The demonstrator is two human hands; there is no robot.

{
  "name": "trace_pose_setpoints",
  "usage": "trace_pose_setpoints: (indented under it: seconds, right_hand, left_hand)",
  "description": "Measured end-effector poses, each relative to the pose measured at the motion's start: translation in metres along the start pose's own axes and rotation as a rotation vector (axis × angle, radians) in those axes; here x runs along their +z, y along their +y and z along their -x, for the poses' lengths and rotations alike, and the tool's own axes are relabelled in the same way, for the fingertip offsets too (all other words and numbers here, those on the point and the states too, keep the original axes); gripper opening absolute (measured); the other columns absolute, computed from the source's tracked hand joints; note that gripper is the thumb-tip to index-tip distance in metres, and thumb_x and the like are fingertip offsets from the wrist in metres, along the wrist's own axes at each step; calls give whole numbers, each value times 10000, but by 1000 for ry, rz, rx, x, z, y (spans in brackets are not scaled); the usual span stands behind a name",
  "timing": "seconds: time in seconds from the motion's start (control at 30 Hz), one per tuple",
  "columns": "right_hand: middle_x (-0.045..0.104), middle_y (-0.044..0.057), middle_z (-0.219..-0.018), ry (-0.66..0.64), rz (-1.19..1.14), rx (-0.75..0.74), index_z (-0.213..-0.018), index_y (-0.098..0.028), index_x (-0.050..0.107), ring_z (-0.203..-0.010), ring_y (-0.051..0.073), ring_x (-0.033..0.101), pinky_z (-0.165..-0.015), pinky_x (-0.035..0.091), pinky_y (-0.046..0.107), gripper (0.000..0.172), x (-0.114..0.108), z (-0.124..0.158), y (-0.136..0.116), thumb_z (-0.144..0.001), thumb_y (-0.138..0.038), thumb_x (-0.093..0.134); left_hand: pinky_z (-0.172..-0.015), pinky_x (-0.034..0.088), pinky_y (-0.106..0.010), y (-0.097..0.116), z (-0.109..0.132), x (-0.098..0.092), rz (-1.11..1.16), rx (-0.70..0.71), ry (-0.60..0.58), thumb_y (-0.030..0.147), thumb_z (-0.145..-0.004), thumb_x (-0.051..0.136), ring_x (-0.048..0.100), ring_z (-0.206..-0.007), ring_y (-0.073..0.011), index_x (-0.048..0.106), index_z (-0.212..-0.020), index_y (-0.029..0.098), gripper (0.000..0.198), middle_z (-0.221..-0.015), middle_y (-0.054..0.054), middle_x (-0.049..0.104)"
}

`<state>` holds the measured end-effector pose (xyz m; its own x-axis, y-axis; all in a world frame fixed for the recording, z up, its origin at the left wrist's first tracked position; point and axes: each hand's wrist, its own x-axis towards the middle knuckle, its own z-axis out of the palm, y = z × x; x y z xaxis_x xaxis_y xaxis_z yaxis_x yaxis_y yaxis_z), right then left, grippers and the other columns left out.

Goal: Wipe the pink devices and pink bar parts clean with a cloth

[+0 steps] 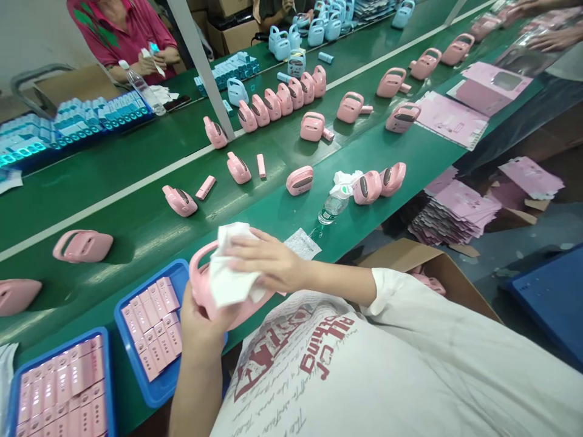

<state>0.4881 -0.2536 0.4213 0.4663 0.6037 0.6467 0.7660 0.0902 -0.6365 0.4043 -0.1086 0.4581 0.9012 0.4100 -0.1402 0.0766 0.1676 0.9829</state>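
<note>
My left hand (200, 325) grips a pink handled device (200, 285) from below, close to my chest. My right hand (266, 261) presses a white cloth (228, 273) flat against the top of that device, fingers closed on the cloth. Just left of my hands stands a blue tray (150, 376) filled with small pink rectangular parts. Part of the pink device is hidden under the cloth and my fingers.
A green conveyor belt (136, 164) carries several pink devices and small pink sticks. A clear water bottle (332, 206) lies near the belt's edge. A second blue tray (59, 388) sits at the lower left. Pink card stacks (455, 212) and a cardboard box (432, 267) are to the right. A person in red (122, 30) works across the belt.
</note>
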Motion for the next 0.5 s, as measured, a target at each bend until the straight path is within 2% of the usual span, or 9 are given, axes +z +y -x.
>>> trace_pose_setpoints:
  seconds: [0.03, 0.1, 0.17, 0.2, 0.27, 0.4, 0.5]
  right_hand:
    - [539, 130, -1300, 106, -75, 85, -1202, -155, 564, -1303, 207, 400, -1104, 256, 438, 561, 1, 3, 2, -957, -494, 190]
    - [602, 140, -1184, 290, -245, 358, -1162, -137, 577, -1173, 219, 521, -992, 406, 406, 593, 4, 9, 4, -943, -535, 196]
    - [651, 116, -1000, 325, -397, 579, -1094, -127, 600, -984, 216, 603, -835, 490, 366, 609, 7, 12, 5, -923, -578, 228]
    - [653, 97, -939, 293, -447, 619, -1074, -126, 604, -917, 204, 611, -785, 497, 345, 598, 7, 11, 4, -913, -587, 259]
    - [646, 77, -933, 186, -472, 612, -1081, -121, 593, -881, 185, 601, -756, 484, 312, 512, 5, 4, 4, -901, -543, 365]
    - [659, 59, -988, -28, -301, 580, -1054, -131, 613, -907, 169, 601, -782, 455, 274, 254, -11, -25, 9, -848, -245, 520]
    - [657, 49, -1101, -169, -191, 427, -1074, -183, 636, -1025, 175, 585, -883, 422, 279, 260, -24, -40, 16, -842, -192, 519]
  left_hand:
    - [-773, 537, -391, 1, 1, -2, 23, -7, 3, 271, -441, 805, 619, -959, -310, 591, -1092, 192, 690, -1038, -87, 652]
    - [-751, 540, -392, 3, 4, -8, 66, -30, 8, 293, -466, 791, 639, -879, -289, 598, -1084, 183, 657, -980, -83, 665]
    - [-733, 540, -400, 2, 5, -13, 56, -50, 4, 333, -481, 785, 642, -850, -288, 586, -1112, 176, 680, -981, -94, 663]
    - [-732, 538, -399, 2, 5, -15, 24, -55, -6, 348, -477, 787, 637, -861, -291, 577, -1128, 175, 705, -1002, -100, 655]
    - [-750, 530, -385, 0, 5, -14, -102, -30, -39, 348, -458, 798, 619, -926, -298, 556, -1157, 184, 758, -1072, -104, 630]
    - [-845, 494, -413, 2, 4, -4, -487, 102, -98, 322, -487, 793, 565, -1049, -310, 507, -1220, 205, 796, -1175, -103, 569]
    - [-875, 468, -447, 5, 0, -1, -642, 129, -72, 319, -483, 796, 554, -1051, -312, 515, -1202, 208, 780, -1162, -94, 569]
